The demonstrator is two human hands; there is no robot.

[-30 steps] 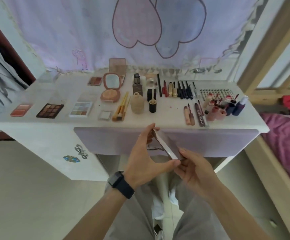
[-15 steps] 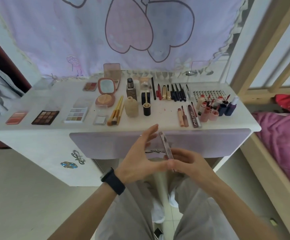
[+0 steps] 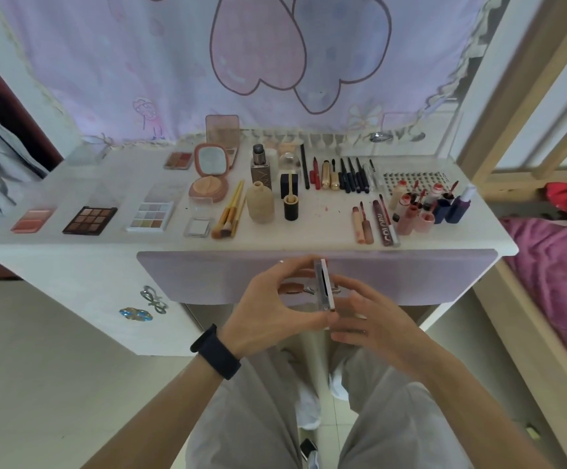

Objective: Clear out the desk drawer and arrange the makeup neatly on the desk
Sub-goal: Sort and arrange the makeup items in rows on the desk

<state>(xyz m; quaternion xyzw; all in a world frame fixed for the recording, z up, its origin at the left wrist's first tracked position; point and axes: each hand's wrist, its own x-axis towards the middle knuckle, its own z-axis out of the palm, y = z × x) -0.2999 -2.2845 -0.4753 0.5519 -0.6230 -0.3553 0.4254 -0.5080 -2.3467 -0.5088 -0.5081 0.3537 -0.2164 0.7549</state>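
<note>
Two hands, left hand (image 3: 268, 309) & right hand (image 3: 373, 319), pinch a slim makeup case (image 3: 324, 286) in mid-air, just below the counter's (image 3: 72, 245) front edge.
Heart-print curtain (image 3: 173, 62) hangs behind the white counter; purple drawer front (image 3: 207, 275) sits under its edge, right behind the case. Left hand, w/ dark watch (image 3: 216, 352) on wrist, curls fingers over case top, thumb near its bottom; right hand grips lower end from the right. Case stands upright, thin edge toward camera, not touching counter. On counter, L to R: blush palette (image 3: 31, 221), brown eyeshadow palette (image 3: 89, 220), pastel palette (image 3: 151, 216), open round compact (image 3: 209, 187) w/ mirror up, brushes (image 3: 229, 214), beige bottle (image 3: 260, 206), row of pencils (image 3: 343, 174), lip tubes (image 3: 424, 204) clustered near R end.
</note>
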